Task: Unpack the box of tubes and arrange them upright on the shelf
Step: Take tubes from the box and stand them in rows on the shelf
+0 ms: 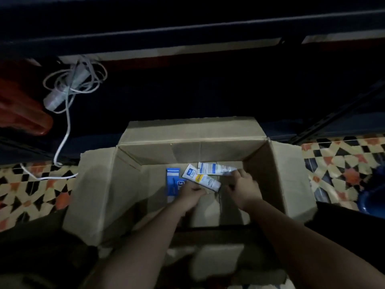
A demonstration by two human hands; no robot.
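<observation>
Both hands hide tube [203,180] ends; grip unclear.

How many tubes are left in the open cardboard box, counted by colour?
Blue tubes: 1, lying flat at the left
White tubes: 2, one with a yellow patch and one behind it
Total: 3, all inside the cardboard box

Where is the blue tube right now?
The blue tube lies flat on the bottom of the cardboard box, at the left of the white tubes, with the left hand touching its near end.
</observation>
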